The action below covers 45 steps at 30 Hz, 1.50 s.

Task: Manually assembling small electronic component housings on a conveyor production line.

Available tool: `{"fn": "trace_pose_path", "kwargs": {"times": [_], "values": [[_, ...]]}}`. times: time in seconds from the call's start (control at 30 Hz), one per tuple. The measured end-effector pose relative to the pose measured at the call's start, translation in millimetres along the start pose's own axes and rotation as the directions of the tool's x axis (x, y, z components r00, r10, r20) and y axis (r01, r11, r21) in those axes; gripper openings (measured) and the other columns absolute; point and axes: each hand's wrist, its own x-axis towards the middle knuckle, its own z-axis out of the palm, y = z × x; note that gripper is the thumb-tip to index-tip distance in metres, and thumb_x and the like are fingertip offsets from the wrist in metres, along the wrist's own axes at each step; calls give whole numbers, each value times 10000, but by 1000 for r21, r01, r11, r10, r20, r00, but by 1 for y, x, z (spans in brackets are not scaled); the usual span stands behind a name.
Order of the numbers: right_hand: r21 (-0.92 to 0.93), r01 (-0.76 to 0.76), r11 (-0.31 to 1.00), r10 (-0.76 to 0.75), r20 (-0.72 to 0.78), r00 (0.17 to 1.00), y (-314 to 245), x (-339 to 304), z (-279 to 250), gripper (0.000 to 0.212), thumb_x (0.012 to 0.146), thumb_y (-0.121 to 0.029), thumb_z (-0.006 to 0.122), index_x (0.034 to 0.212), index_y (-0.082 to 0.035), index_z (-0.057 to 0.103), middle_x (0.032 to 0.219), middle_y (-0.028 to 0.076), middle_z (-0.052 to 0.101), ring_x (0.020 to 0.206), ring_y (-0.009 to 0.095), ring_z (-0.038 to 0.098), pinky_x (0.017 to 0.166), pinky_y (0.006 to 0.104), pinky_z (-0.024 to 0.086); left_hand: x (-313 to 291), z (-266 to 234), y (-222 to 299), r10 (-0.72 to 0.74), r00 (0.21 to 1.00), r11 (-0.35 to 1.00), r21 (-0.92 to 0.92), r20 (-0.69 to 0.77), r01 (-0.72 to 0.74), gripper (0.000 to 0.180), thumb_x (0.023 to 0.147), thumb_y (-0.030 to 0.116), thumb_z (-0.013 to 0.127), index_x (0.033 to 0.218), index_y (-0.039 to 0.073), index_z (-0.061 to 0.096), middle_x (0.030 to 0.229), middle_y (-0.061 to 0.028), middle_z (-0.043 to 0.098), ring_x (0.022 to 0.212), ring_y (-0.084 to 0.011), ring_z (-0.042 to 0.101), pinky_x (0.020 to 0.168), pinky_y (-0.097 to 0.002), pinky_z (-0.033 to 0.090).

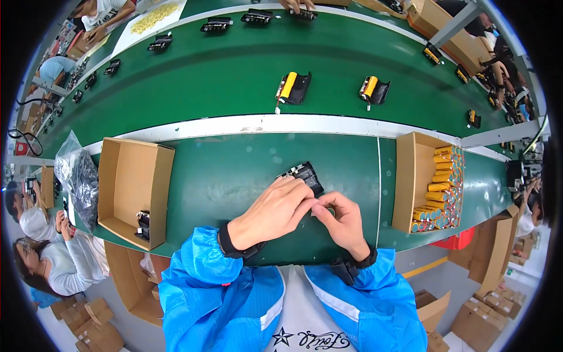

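In front of me on the green bench lies a black plastic housing, partly covered by my left hand. The left hand's fingers are bent and closed, their tips meeting those of my right hand just below the housing. My right hand is also closed, its thumb pressed against its forefinger. A small greenish bit shows beside the right thumb, but the fingers hide what it belongs to. What either hand pinches is too covered to make out.
To the right, a cardboard box holds yellow battery packs. At left stand an open box with black parts and a plastic bag. Beyond the white rail, a green conveyor carries housings, some with yellow batteries. Co-workers sit around.
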Motion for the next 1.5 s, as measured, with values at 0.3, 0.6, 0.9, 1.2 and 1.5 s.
{"fn": "trace_pose_path", "kwargs": {"times": [0.3, 0.6, 0.9, 1.2, 1.5], "values": [[589, -347, 730, 261, 229, 938, 7, 17, 13, 113, 1001, -106, 535, 963, -12, 585, 864, 70, 630, 787, 158, 601, 755, 296, 480, -9, -1, -27, -47, 988, 957, 278, -149, 87, 351, 857, 150, 703, 1145, -10, 582, 1055, -150, 556, 977, -339, 524, 835, -426, 426], [402, -318, 859, 287, 136, 948, -1, 39, 21, 128, 1001, -112, 536, 968, 0, 587, 754, 61, 589, 787, 186, 621, 760, 300, 495, -20, 3, -41, -217, 976, 866, 463, 12, 187, 623, 859, 200, 677, 1339, -117, 437, 1069, -187, 537, 974, -321, 517, 833, -400, 426], [406, -458, 791, 369, 281, 886, -4, 38, 15, 142, 1004, -109, 535, 998, 21, 592, 850, 124, 671, 766, 207, 646, 762, 317, 520, -23, 5, -45, -257, 966, 858, 465, 19, 218, 711, 855, 197, 679, 1388, -151, 364, 1047, -204, 541, 981, -331, 525, 854, -408, 445], [-233, -238, 943, 226, -78, 971, 4, 42, 35, 105, 959, -109, 598, 954, -13, 640, 1019, 104, 667, 955, 236, 592, 906, 369, 466, -23, 10, -57, -149, 987, 877, 453, -66, 162, 639, 796, 177, 692, 1312, -121, 460, 1008, -169, 563, 972, -309, 540, 841, -393, 450], [-529, -131, 838, -42, -303, 952, 39, 65, 43, 88, 855, -129, 710, 918, -68, 720, 1239, 75, 601, 1173, 268, 488, 1030, 396, 366, -19, 15, -66, -96, 992, 899, 420, -82, 122, 463, 805, 168, 703, 1157, -75, 527, 994, -170, 565, 960, -311, 549, 825, -394, 462]]}}
